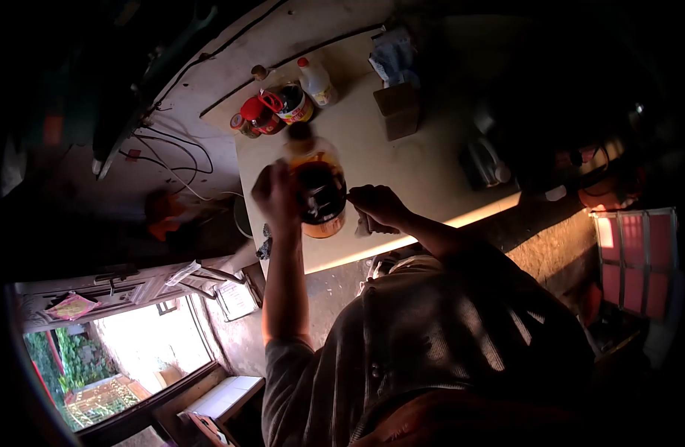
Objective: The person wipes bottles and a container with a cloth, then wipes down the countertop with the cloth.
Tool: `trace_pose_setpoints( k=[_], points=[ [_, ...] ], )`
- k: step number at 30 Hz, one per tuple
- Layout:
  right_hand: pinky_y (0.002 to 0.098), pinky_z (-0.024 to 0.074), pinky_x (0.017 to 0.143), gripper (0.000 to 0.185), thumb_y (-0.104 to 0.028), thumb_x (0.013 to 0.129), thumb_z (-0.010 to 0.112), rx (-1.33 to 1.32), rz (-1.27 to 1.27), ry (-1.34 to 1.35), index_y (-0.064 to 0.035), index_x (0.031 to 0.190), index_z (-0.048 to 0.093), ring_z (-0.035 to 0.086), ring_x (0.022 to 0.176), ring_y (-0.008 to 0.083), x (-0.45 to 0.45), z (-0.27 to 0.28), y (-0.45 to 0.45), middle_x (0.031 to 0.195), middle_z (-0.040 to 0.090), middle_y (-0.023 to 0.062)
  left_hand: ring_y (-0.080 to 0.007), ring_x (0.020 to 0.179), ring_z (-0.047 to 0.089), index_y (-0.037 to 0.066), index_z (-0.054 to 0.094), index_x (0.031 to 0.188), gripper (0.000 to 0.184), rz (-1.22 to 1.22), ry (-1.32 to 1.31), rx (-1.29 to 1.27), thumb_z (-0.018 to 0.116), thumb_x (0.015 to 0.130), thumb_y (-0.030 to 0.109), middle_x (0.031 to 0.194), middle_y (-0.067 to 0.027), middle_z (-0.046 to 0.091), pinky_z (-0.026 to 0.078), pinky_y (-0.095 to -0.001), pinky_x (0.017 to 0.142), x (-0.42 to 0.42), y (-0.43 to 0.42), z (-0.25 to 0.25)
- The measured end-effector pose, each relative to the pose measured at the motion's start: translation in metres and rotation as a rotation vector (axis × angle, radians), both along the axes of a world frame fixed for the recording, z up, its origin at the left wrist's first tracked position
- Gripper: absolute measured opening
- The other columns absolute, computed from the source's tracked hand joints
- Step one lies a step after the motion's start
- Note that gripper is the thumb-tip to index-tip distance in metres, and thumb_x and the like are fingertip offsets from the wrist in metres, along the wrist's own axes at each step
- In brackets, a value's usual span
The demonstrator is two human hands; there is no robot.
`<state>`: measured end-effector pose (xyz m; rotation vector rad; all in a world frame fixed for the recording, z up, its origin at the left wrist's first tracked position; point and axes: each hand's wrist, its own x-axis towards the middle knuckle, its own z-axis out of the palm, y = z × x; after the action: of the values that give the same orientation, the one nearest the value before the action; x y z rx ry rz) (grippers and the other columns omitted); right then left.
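A large clear bottle of dark liquid (322,192), with a dark cap and an orange-toned label, is in front of me over the table. My left hand (277,195) is closed at the bottle's left side, its fingers partly blurred; a handle, if any, is hidden. At the right side, my right hand (380,207) is closed, with its fingertips close to or touching the bottle. From under that hand hangs a small greyish crumpled cloth (364,224), dim in the shadow.
Behind stand a red-lidded jar (260,115), a jar with a red handle (293,103) and a red-capped bottle (317,82). A brown box (397,110) and a metal kettle-like vessel (485,164) are farther right on the table (424,167). Cables (180,153) hang left.
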<state>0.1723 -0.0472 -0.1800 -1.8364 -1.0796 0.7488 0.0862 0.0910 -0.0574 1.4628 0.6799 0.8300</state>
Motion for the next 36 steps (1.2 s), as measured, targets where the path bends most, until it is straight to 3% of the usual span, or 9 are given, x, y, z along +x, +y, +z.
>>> trace_pose_setpoints(
  k=[5,8,9,14,17,19,25,33,36],
  points=[
    [0.0306,0.0431,0.040,0.033,-0.036,0.091,0.038,0.416,-0.261,-0.176,-0.0063,0.079,0.046,0.053,0.040,0.0200,0.038,-0.006,-0.028,0.056,0.056,0.0070,-0.0063,0.046,0.042,0.007,0.050,0.064,0.036,-0.052,0.094,-0.151,0.059,0.084,0.035,0.055,0.0009,0.047,0.032,-0.0213,0.043,0.083,0.031,-0.055],
    [0.0308,0.0451,0.044,0.032,-0.036,0.091,0.039,0.016,-0.095,0.418,-0.0062,0.081,0.046,0.055,0.045,0.0201,0.057,0.019,-0.069,0.062,0.056,0.0100,-0.0094,0.063,0.054,0.001,0.057,0.090,0.039,-0.161,0.032,-0.371,0.058,0.083,0.040,0.074,-0.0047,0.058,0.041,-0.0199,0.055,0.124,0.046,-0.079],
    [0.0318,0.0470,0.048,0.031,-0.035,0.091,0.039,-0.121,-0.070,0.584,-0.0063,0.082,0.045,0.057,0.050,0.0209,0.060,0.032,-0.082,0.065,0.056,0.0103,-0.0133,0.094,0.054,0.014,0.051,0.117,0.045,-0.280,0.172,-0.463,0.056,0.083,0.043,0.097,-0.0029,0.060,0.043,-0.0397,0.077,0.140,0.073,-0.110],
    [0.0326,0.0472,0.051,0.020,-0.027,0.088,0.047,0.202,-0.036,-0.166,-0.0073,0.084,0.046,0.058,0.056,0.0234,0.063,-0.046,-0.118,0.071,0.052,0.0089,-0.0200,0.104,0.044,0.022,0.048,0.116,0.060,-0.202,0.013,-0.630,0.030,0.081,0.067,0.104,0.0001,0.054,0.028,-0.0649,0.081,0.237,0.092,-0.150],
    [0.0314,0.0467,0.050,0.015,-0.022,0.087,0.049,0.360,0.052,-0.488,-0.0071,0.083,0.046,0.058,0.055,0.0212,0.075,-0.034,-0.136,0.072,0.051,0.0080,-0.0225,0.070,0.054,0.002,0.049,0.101,0.074,-0.108,-0.238,-0.702,0.031,0.080,0.070,0.086,-0.0093,0.056,0.046,-0.0392,0.067,0.290,0.118,-0.182],
    [0.0309,0.0467,0.050,0.013,-0.018,0.086,0.051,0.090,-0.087,0.050,-0.0063,0.082,0.046,0.058,0.056,0.0188,0.079,-0.034,-0.146,0.074,0.050,0.0085,-0.0228,0.065,0.053,-0.003,0.048,0.099,0.076,-0.092,-0.267,-0.712,0.034,0.079,0.070,0.082,-0.0108,0.056,0.046,-0.0352,0.061,0.327,0.164,-0.235],
    [0.0315,0.0476,0.058,0.012,-0.010,0.081,0.057,0.112,-0.285,0.099,-0.0042,0.085,0.047,0.058,0.066,0.0229,0.093,-0.010,-0.168,0.080,0.051,0.0102,-0.0212,0.091,0.051,0.011,0.035,0.127,0.078,0.050,-0.377,-0.797,0.052,0.074,0.065,0.117,-0.0125,0.045,0.045,-0.0314,0.072,0.355,0.163,-0.248],
    [0.0330,0.0474,0.063,0.017,-0.012,0.081,0.058,0.160,-0.174,-0.209,-0.0041,0.094,0.050,0.059,0.073,0.0277,0.102,-0.053,-0.181,0.084,0.054,0.0120,-0.0150,0.063,0.050,0.009,0.037,0.121,0.075,-0.050,-0.627,-0.870,0.056,0.072,0.063,0.090,-0.0064,0.052,0.045,-0.0270,0.050,0.347,0.158,-0.243],
    [0.0345,0.0474,0.067,0.027,-0.017,0.080,0.061,0.160,-0.214,-0.068,-0.0036,0.100,0.049,0.059,0.081,0.0307,0.105,-0.046,-0.181,0.086,0.057,0.0136,-0.0179,0.079,0.055,0.005,0.044,0.115,0.066,0.145,-0.372,-0.589,0.053,0.078,0.058,0.091,-0.0052,0.056,0.046,-0.0303,0.067,0.333,0.119,-0.224]
  ],
)
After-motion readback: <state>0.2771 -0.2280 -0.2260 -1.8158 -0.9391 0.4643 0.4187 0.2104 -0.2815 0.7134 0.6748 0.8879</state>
